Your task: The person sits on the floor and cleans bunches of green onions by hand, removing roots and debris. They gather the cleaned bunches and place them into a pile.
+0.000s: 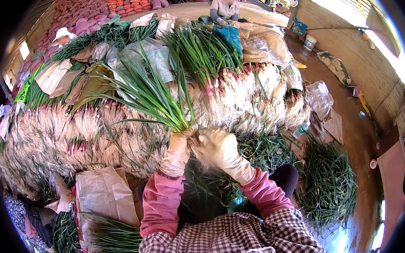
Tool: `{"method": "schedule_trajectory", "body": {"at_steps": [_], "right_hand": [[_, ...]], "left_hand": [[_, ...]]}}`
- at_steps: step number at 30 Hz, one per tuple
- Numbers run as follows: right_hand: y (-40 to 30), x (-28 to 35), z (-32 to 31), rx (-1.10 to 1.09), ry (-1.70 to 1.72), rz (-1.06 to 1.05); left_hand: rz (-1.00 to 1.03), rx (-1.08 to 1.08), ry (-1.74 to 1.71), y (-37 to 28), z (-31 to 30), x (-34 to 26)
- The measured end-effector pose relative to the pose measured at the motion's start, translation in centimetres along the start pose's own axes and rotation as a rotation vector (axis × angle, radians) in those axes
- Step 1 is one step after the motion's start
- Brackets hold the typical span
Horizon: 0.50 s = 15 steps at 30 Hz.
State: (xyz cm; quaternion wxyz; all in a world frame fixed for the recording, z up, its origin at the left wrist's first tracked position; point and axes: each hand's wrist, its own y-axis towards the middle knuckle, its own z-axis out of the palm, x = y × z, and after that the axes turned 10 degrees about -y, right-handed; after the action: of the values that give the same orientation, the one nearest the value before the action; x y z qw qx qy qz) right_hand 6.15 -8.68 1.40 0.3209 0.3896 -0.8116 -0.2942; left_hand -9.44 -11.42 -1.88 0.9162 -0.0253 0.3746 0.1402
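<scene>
My left hand [178,148], in a pale glove, grips a bunch of green scallions [166,109] just above their roots. The leaves fan upward and to the left. My right hand [224,146], gloved too and blurred, is at the bunch's pale stringy roots [201,153]; its fingertips are hidden, so I cannot tell whether they pinch anything. Beyond both hands a long heap of scallions [121,130] is stacked with the roots facing me. Another bunch of scallions [202,52] lies on top of it, leaves pointing away.
Loose green leaves [268,149] cover the ground past my right knee, with a larger leaf pile [327,182] at the right. A plastic bottle [301,130] lies nearby. Trimmed-looking scallions [115,235] rest on brown sheeting [105,191] at my left. Two people [225,8] sit beyond the heap.
</scene>
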Motion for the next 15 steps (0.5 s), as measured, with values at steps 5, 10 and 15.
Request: {"method": "schedule_trajectory", "body": {"at_steps": [5, 10, 15], "right_hand": [[3.8, -3.5, 2.3, 0.133, 0.265, 0.337], [6.6, -0.2, 1.8, 0.444, 0.948, 0.727], [7.8, -0.4, 2.4, -0.105, 0.331, 0.27]], "left_hand": [[-0.02, 0.1, -0.05, -0.7, 1.4, -1.2], [-0.105, -0.004, -0.02, -0.4, 0.2, -0.7], [-0.021, 0.139, -0.126, 0.6, -3.1, -0.2]]}}
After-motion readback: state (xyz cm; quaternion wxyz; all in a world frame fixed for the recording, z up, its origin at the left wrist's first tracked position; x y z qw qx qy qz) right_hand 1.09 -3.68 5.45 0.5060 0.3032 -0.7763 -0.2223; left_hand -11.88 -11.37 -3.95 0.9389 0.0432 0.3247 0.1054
